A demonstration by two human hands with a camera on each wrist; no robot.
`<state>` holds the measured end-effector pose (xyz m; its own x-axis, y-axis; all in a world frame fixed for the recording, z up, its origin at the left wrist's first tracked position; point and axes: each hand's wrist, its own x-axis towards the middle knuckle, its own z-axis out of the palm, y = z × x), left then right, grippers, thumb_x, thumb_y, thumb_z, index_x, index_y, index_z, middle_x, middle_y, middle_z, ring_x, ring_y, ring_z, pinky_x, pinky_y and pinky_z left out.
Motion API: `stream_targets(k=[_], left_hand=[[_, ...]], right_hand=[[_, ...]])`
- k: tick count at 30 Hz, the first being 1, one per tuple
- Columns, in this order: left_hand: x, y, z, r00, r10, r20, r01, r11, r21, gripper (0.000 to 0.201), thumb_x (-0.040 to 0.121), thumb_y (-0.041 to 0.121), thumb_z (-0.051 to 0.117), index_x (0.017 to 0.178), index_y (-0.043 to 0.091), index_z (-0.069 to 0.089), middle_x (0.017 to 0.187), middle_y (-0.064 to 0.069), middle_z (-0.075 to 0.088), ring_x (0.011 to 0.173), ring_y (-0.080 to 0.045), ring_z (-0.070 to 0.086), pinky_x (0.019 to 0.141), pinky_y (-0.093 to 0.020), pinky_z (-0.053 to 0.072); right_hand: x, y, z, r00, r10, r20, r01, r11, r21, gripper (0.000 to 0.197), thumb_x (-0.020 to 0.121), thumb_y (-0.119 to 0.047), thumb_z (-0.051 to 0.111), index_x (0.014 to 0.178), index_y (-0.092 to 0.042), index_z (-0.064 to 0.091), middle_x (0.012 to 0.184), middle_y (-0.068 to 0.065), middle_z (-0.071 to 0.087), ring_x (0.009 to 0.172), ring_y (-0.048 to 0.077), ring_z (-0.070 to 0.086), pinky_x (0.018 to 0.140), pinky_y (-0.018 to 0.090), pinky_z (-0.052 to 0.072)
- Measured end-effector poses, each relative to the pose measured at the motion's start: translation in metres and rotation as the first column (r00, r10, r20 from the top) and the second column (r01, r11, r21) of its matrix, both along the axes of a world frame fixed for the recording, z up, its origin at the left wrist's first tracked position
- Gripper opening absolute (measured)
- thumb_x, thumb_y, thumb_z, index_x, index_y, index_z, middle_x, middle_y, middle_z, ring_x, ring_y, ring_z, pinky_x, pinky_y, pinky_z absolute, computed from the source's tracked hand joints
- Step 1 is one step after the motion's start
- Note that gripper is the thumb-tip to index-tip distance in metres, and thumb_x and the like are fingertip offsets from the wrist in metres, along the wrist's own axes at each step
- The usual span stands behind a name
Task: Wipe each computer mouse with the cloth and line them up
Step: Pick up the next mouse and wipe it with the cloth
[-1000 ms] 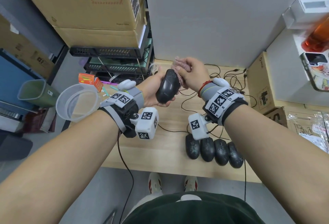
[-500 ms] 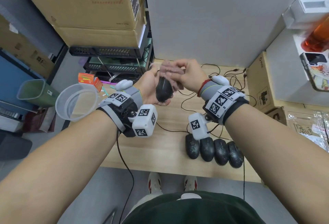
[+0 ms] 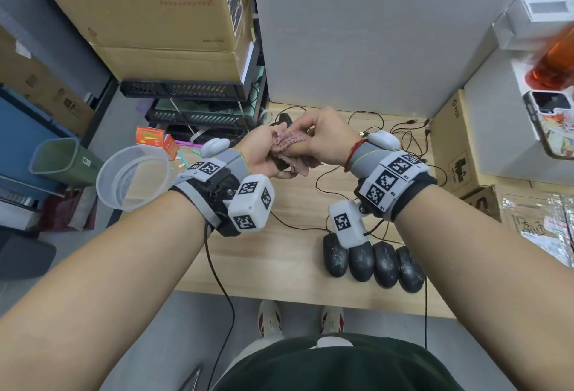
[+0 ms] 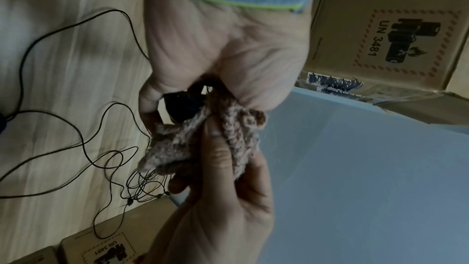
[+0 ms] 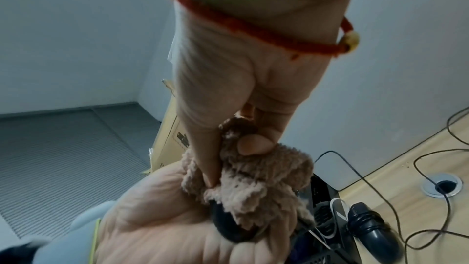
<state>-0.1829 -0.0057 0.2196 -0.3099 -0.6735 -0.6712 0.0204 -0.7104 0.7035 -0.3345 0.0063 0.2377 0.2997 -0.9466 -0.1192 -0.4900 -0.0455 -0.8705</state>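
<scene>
Wooden desk under me, strewn with cables, grey wall behind; four mice sit side by side at its near edge, and I take that row as my landmark. Beyond the row and up off the desk, my left hand curls around the mouse being cleaned, while my right hand pinches the cloth against it. To wipe well, I judge I should turn the mouse in the left palm so the cloth reaches the sides, then set it beside the row's left end. From the head view the mouse is almost hidden by cloth; the right wrist view shows its dark shell in the palm, plus another mouse lying on the desk.
</scene>
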Motion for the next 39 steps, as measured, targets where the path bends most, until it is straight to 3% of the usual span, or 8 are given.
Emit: stream_targets(k=[5, 10, 15, 22, 29, 32, 36, 39], left_hand=[[0.008, -0.004, -0.003, 0.999, 0.043, -0.016, -0.044, 0.997, -0.068, 0.034, 0.102, 0.026, 0.043, 0.096, 0.010, 0.072, 0.106, -0.019, 0.069, 0.098, -0.037, 0.068, 0.094, -0.054, 0.052], [0.009, -0.003, 0.003, 0.995, 0.101, -0.018, -0.102, 0.994, -0.043, 0.020, 0.089, 0.028, 0.056, 0.093, 0.010, 0.063, 0.086, -0.011, 0.061, 0.081, -0.029, 0.060, 0.069, -0.035, 0.050], [0.000, 0.004, 0.009, 0.991, 0.048, -0.124, -0.045, 0.999, 0.025, 0.086, 0.104, 0.056, 0.023, 0.052, 0.007, 0.070, 0.071, -0.019, 0.068, 0.061, -0.032, 0.066, 0.061, -0.035, 0.053], [0.004, 0.003, 0.010, 0.999, -0.007, -0.037, 0.007, 1.000, 0.004, 0.052, 0.102, 0.048, 0.036, 0.081, 0.014, 0.070, 0.083, -0.017, 0.068, 0.065, -0.030, 0.068, 0.070, -0.032, 0.043], [0.006, 0.002, 0.010, 0.997, 0.072, -0.020, -0.072, 0.997, 0.003, 0.037, 0.101, 0.034, 0.049, 0.086, 0.004, 0.064, 0.081, -0.016, 0.070, 0.068, -0.029, 0.072, 0.079, -0.042, 0.056], [0.002, 0.005, 0.011, 1.000, 0.013, -0.014, -0.013, 1.000, 0.004, 0.034, 0.101, 0.028, 0.044, 0.087, 0.004, 0.063, 0.082, -0.018, 0.070, 0.068, -0.031, 0.071, 0.071, -0.038, 0.059], [-0.004, 0.006, 0.015, 0.997, 0.058, -0.057, -0.056, 0.998, 0.033, 0.030, 0.098, 0.023, 0.041, 0.083, 0.008, 0.061, 0.079, -0.014, 0.066, 0.060, -0.029, 0.066, 0.055, -0.029, 0.057], [-0.003, 0.003, 0.011, 0.999, 0.031, -0.035, -0.032, 0.999, -0.009, 0.028, 0.099, 0.030, 0.047, 0.087, 0.011, 0.063, 0.082, -0.013, 0.065, 0.062, -0.029, 0.062, 0.059, -0.033, 0.055]], right_hand=[[-0.002, 0.000, -0.004, 0.985, -0.136, 0.105, 0.139, 0.990, -0.028, 0.016, 0.072, -0.020, 0.089, 0.078, -0.024, 0.075, 0.084, 0.019, 0.071, 0.049, 0.015, 0.057, 0.044, 0.027, 0.047], [-0.005, 0.000, -0.008, 0.956, -0.211, 0.203, 0.213, 0.977, 0.014, 0.018, 0.075, -0.014, 0.086, 0.076, -0.019, 0.069, 0.068, 0.010, 0.063, 0.046, 0.022, 0.055, 0.041, 0.027, 0.044], [0.003, 0.013, 0.001, 0.990, 0.105, 0.093, -0.113, 0.990, 0.086, 0.017, 0.076, -0.013, 0.085, 0.073, -0.020, 0.070, 0.064, 0.020, 0.063, 0.046, 0.023, 0.053, 0.043, 0.025, 0.042], [0.000, 0.003, 0.006, 0.995, -0.104, 0.007, 0.104, 0.994, -0.027, 0.018, 0.073, -0.019, 0.087, 0.074, -0.024, 0.069, 0.066, 0.004, 0.062, 0.040, 0.006, 0.050, 0.044, 0.018, 0.041], [0.002, 0.021, -0.002, 0.963, 0.243, -0.118, -0.231, 0.967, 0.104, 0.016, 0.075, -0.003, 0.079, 0.075, -0.014, 0.067, 0.064, 0.022, 0.068, 0.046, 0.039, 0.056, 0.047, 0.041, 0.050], [0.002, 0.016, -0.002, 0.999, 0.033, 0.002, -0.033, 0.999, 0.033, 0.023, 0.073, -0.015, 0.087, 0.071, -0.026, 0.067, 0.068, 0.016, 0.066, 0.051, 0.020, 0.053, 0.047, 0.025, 0.046], [0.001, 0.006, -0.007, 0.995, -0.098, 0.010, 0.098, 0.988, -0.120, 0.030, 0.067, -0.027, 0.091, 0.072, -0.039, 0.065, 0.093, 0.002, 0.064, 0.069, 0.009, 0.057, 0.067, 0.021, 0.047], [0.006, 0.009, -0.015, 0.999, -0.025, -0.032, 0.020, 0.987, -0.162, 0.028, 0.067, -0.016, 0.090, 0.078, -0.024, 0.066, 0.105, 0.002, 0.047, 0.079, 0.011, 0.052, 0.068, 0.011, 0.043]])
